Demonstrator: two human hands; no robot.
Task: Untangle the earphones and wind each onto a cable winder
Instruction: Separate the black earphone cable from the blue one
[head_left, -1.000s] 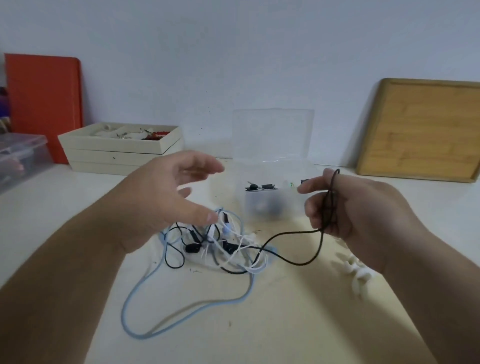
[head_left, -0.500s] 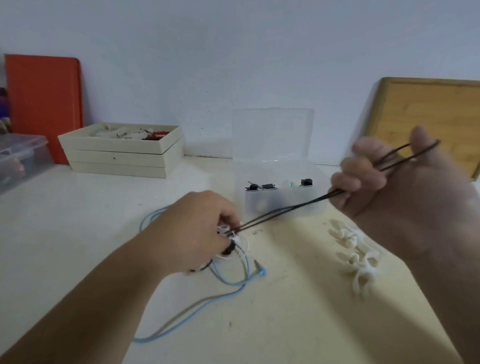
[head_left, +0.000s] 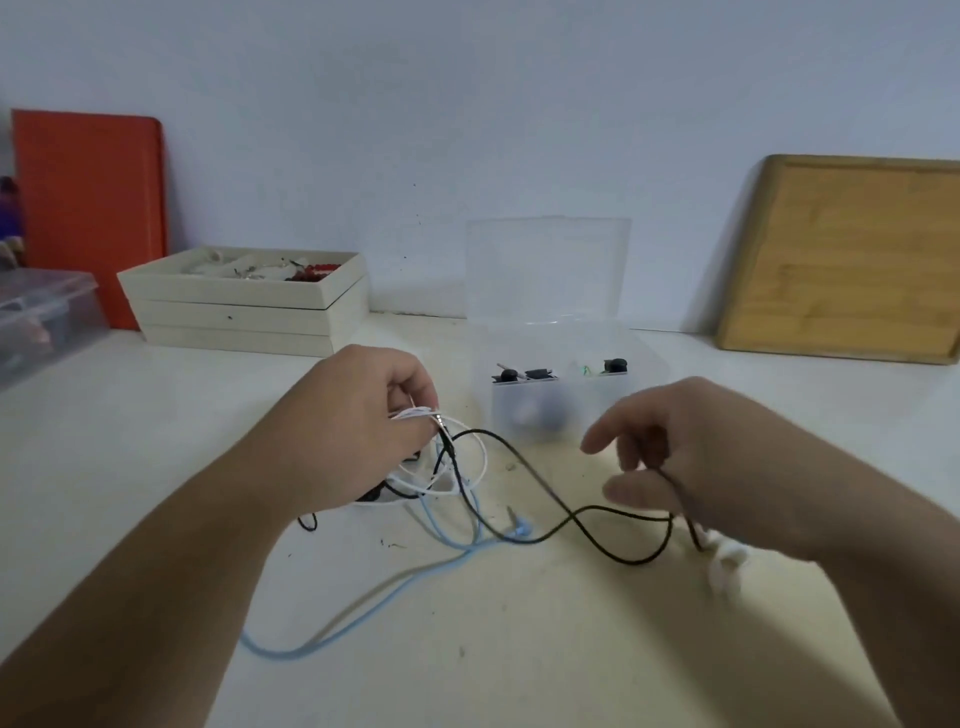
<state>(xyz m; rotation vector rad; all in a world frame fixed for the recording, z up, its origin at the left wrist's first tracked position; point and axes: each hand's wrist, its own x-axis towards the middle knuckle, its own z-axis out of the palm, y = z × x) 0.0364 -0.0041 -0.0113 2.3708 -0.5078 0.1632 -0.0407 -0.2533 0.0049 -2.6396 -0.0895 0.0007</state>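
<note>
I am at the step of freeing the black earphone cable (head_left: 540, 483) from the tangle (head_left: 441, 478), and I judge that nothing is wound yet. To do it well, I think I must hold the knot steady with one hand and pull the black cable slowly with the other, following where it crosses the white cable (head_left: 475, 441) and the light blue cable (head_left: 363, 608), and not pull hard, because a hard pull can make the knot tighter.

My left hand (head_left: 363, 426) is above the tangle, near the middle of the surface (head_left: 130, 467). Its fingers (head_left: 415, 384) are curled and pinch a bundle of white cable together with the metal plug end of the black cable. The rest of the tangle hangs and lies just under this hand.

The black cable runs in slack waves over the surface to my right hand (head_left: 691, 457). Here the index finger is stretched out, and the other fingers are curled loosely around the black cable, which hangs down from them in a loop. Just beside this hand, partly hidden under it, lie the white cable winders (head_left: 727, 564), waiting.
</note>
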